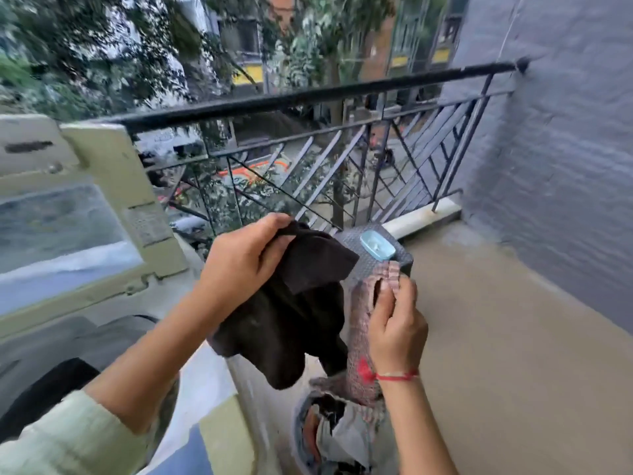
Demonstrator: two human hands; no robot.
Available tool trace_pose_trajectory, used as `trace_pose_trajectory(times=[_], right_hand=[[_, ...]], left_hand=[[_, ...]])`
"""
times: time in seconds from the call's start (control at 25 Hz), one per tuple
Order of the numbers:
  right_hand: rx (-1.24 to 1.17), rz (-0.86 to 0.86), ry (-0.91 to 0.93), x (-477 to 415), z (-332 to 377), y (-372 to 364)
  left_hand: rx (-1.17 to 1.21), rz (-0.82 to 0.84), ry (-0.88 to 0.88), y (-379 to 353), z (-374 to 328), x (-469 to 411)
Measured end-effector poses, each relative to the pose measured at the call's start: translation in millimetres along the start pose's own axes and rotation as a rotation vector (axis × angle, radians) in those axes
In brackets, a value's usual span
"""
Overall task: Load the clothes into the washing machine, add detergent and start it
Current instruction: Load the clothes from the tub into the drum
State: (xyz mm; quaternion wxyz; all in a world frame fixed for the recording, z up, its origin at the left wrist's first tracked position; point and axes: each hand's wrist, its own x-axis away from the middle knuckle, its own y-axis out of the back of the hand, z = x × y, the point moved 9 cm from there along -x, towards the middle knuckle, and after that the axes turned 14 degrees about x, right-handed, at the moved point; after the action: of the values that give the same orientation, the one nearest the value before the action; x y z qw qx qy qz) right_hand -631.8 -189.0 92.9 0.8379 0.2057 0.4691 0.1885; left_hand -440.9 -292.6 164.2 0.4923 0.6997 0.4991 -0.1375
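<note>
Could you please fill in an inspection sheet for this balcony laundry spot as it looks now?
Surface: bare balcony floor.
Job's things: washing machine with lid raised; dark garment and pink patterned cloth lifted above a heap of clothes.
Clutter: blue soap dish on a grey stand.
Grips: left hand shut on the dark garment; right hand shut on the pink cloth.
Cables: nothing seen.
Surroundings: black railing, grey wall, trees and buildings beyond.

Soft matt dark brown cloth garment (pixel 301 303), ribbed pink-checked knit fabric (pixel 363 334), glossy cream plastic washing machine lid (pixel 102 159), black painted metal balcony railing (pixel 308 94).
</note>
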Motion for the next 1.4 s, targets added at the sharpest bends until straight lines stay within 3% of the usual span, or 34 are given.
trace_pose_trajectory(times=[0.12, 0.24, 0.36, 0.52, 0.68, 0.76, 0.92, 1.08, 1.2, 1.28, 1.4], right_hand=[[-0.143, -0.066, 0.112, -24, 79, 19], [-0.122, -0.079, 0.217, -43, 147, 28], [-0.213, 0.051, 0.243, -54, 220, 14], [-0.306, 0.252, 0.581, -3, 349, -21], [-0.139, 0.637, 0.798, 69, 442, -94], [-0.142, 0.746, 0.912, 110, 478, -119], [-0.309, 1.038, 1.054, 187, 521, -154], [-0.522, 1.341, 0.998, 238, 525, -181], [-0.657, 1.263, 0.838, 215, 514, -203], [-0.673, 1.152, 0.618, 164, 492, -224], [-0.487, 1.0, 0.391, 75, 438, -246]], left_hand=[[-0.053, -0.216, -0.063, 111, -21, -1], [-0.206, -0.422, -0.052, 226, -24, 31], [-0.421, -0.597, 0.092, 332, -5, 82], [-0.637, -0.691, 0.317, 419, 23, 162], [-0.661, -0.652, 0.462, 461, 40, 233], [-0.623, -0.595, 0.497, 466, 48, 256], [-0.515, -0.551, 0.491, 463, 51, 272], [-0.389, -0.353, 0.446, 433, 50, 259], [-0.317, -0.308, 0.546, 427, 72, 268], [-0.295, -0.217, 0.79, 428, 106, 290], [-0.368, 0.264, 1.117, 395, 159, 337]])
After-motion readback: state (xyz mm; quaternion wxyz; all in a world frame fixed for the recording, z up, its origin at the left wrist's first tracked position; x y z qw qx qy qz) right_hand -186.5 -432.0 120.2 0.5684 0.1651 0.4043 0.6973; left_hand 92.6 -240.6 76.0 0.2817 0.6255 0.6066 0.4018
